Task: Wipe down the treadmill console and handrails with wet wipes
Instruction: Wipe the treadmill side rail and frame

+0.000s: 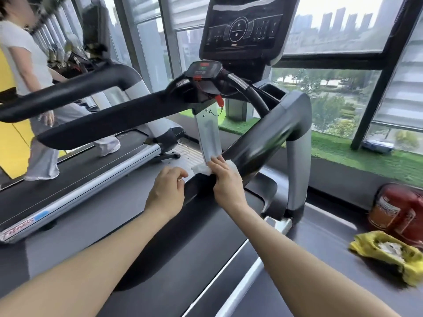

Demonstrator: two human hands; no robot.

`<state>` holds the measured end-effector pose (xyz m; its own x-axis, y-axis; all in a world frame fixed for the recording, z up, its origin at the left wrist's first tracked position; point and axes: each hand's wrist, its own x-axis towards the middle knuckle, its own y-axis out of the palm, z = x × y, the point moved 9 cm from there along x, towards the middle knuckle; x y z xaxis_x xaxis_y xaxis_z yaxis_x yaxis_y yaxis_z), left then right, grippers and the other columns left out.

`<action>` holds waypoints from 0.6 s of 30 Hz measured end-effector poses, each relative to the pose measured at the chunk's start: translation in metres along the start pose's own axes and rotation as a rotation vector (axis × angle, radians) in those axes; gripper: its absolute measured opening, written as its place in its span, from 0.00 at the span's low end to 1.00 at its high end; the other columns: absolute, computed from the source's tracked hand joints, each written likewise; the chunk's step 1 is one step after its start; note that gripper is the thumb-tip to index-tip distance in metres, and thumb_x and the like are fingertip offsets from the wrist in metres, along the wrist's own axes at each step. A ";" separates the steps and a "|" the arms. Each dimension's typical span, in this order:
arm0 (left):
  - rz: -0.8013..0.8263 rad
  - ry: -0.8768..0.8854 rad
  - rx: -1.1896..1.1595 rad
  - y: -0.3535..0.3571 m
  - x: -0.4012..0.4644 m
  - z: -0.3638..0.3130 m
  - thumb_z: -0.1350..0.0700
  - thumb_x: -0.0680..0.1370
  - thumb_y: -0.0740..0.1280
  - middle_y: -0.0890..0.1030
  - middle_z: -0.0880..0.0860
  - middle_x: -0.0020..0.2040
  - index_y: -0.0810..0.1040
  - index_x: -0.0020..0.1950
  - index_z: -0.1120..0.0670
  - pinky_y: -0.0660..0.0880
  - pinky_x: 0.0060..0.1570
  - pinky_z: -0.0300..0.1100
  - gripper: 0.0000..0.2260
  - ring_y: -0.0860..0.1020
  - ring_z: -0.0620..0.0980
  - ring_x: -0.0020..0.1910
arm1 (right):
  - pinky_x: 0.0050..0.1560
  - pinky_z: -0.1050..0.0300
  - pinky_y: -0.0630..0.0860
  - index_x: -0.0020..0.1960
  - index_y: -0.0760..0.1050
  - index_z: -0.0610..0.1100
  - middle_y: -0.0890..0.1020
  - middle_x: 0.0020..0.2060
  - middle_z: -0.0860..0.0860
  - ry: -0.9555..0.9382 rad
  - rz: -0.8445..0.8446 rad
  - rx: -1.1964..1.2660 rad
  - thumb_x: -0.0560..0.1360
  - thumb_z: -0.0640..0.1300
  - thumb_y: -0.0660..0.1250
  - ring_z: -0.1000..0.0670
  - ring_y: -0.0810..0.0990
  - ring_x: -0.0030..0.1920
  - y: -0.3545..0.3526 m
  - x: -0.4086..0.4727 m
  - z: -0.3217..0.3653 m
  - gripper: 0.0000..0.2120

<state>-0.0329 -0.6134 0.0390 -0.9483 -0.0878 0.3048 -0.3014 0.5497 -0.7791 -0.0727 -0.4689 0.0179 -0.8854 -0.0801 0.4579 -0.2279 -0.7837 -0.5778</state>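
Observation:
A white wet wipe (201,169) lies against the foot of the treadmill's grey centre post (208,133). My right hand (225,179) presses it there with fingers laid over the wipe. Just to the left my left hand (166,191) hovers with loosely curled fingers and holds nothing. Above are the black console screen (242,28), a small control panel (202,68) with a red safety clip (219,100), the left handrail (114,117) and the right handrail (270,131), all black.
A yellow wipes pack (389,252), open, lies on the floor at the right beside a red canister (398,209). On the neighbouring treadmill (68,188) to the left walks a person (27,88). Windows run behind the console.

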 end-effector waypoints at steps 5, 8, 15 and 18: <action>0.006 -0.005 0.012 -0.022 -0.036 0.021 0.61 0.79 0.60 0.73 0.54 0.55 0.77 0.57 0.56 0.72 0.57 0.50 0.09 0.74 0.54 0.55 | 0.73 0.64 0.53 0.69 0.70 0.41 0.68 0.71 0.50 -0.035 0.017 0.066 0.74 0.25 0.53 0.53 0.57 0.75 0.027 -0.046 0.045 0.27; 0.006 -0.025 0.054 -0.035 -0.052 0.028 0.62 0.79 0.60 0.71 0.54 0.51 0.76 0.53 0.58 0.70 0.53 0.46 0.07 0.74 0.56 0.53 | 0.73 0.61 0.56 0.69 0.70 0.42 0.68 0.71 0.50 -0.067 0.061 0.111 0.75 0.26 0.54 0.53 0.56 0.75 0.046 -0.071 0.068 0.26; 0.054 -0.084 0.110 -0.045 -0.071 0.046 0.63 0.78 0.58 0.69 0.51 0.47 0.68 0.39 0.53 0.62 0.44 0.39 0.09 0.70 0.52 0.47 | 0.70 0.70 0.52 0.72 0.67 0.47 0.63 0.72 0.57 -0.083 0.055 0.323 0.76 0.27 0.53 0.62 0.51 0.73 0.069 -0.117 0.092 0.28; 0.073 -0.029 0.148 -0.038 -0.060 0.035 0.62 0.78 0.60 0.73 0.54 0.51 0.73 0.46 0.57 0.65 0.48 0.41 0.04 0.72 0.53 0.51 | 0.68 0.76 0.49 0.70 0.68 0.44 0.64 0.70 0.57 0.024 -0.173 0.472 0.76 0.26 0.54 0.63 0.52 0.72 0.056 -0.112 0.071 0.27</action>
<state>0.0320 -0.6581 0.0314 -0.9700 -0.0775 0.2303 -0.2410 0.4273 -0.8714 0.0426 -0.5472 -0.0181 -0.8610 0.0858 0.5013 -0.1691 -0.9779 -0.1231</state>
